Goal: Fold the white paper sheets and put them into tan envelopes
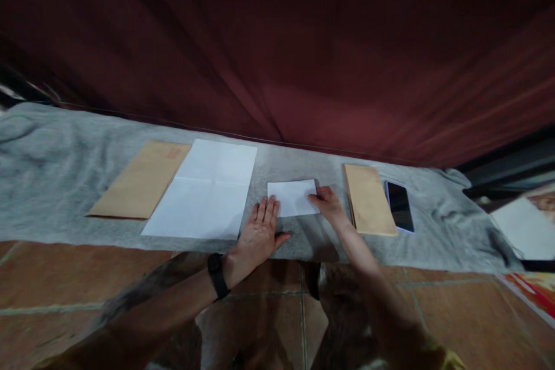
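Observation:
A small white folded paper (295, 196) lies on the grey cloth in front of me. My left hand (260, 228) rests flat with its fingers stretched out, the fingertips at the paper's left edge. At the other end, my right hand (327, 203) pinches the paper's right edge between thumb and fingers. Left of my left hand are large white sheets of paper (203, 191) with faint crease lines. Brown envelopes (143, 179) lie partly beside and under those sheets. Another stack of brown envelopes (370, 199) sits right of my right hand.
A smartphone (399, 206) lies just right of the envelope stack. The grey cloth (442, 219) covers a long narrow surface, with a dark red curtain (303, 58) hanging behind it. Tiled floor (459, 306) shows below. A white object (526, 228) stands at the far right.

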